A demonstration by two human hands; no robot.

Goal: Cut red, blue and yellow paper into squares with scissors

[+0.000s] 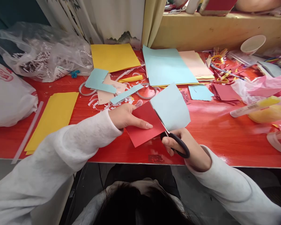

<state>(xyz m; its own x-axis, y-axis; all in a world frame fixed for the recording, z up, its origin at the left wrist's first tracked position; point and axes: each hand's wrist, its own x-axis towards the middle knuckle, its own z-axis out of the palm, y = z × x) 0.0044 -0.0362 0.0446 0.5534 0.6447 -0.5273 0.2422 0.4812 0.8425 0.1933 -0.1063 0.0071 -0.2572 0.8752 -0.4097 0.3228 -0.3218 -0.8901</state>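
Note:
My left hand (131,118) pinches a piece of red paper (142,132), thumb on top and fingers underneath. Light blue paper (172,107) lies against the red piece along its right edge. Black-handled scissors (184,147) are in my right hand (189,145), fingers through the loops. Their blades meet the border between red and blue, mostly hidden by the paper. Both hands are above the front part of the red table (215,140). Behind my left hand lie a light blue strip (126,94) and white paper scraps.
Yellow sheets (52,117) lie to the left, beside plastic bags (11,93). At the back are a yellow sheet (114,57) and a light blue sheet stack (166,67). Red paper pieces (226,92), pink plastic (267,89) and a yellow-capped tube (255,106) lie right.

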